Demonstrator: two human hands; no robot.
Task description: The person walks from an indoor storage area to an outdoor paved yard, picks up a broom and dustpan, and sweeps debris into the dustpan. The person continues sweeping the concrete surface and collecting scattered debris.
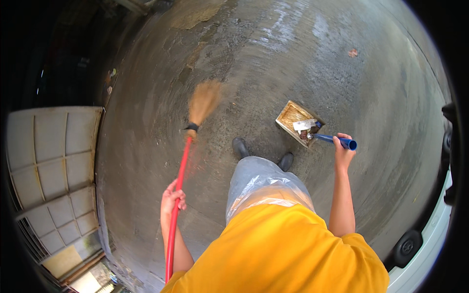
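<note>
My left hand [172,196] is wrapped round the red handle of a broom [182,163]. The broom's tan bristles [204,101] point away from me, bound by a black band, and are slightly blurred over the wet floor. On the right, my right hand [343,152] grips the blue tube handle of a dustpan [292,114]. The pan is a shallow tan box, out in front of my feet. In its near corner lie a white scrap [304,125] and some small dark litter. Whether the pan touches the floor I cannot tell.
Dark wet concrete floor [254,78] spreads around my boots [286,161]. A leaf [352,52] lies far right, and bits of litter [112,78] at the far left. A panelled door [49,146] stands left. A white vehicle's edge with black fittings [407,248] borders the right.
</note>
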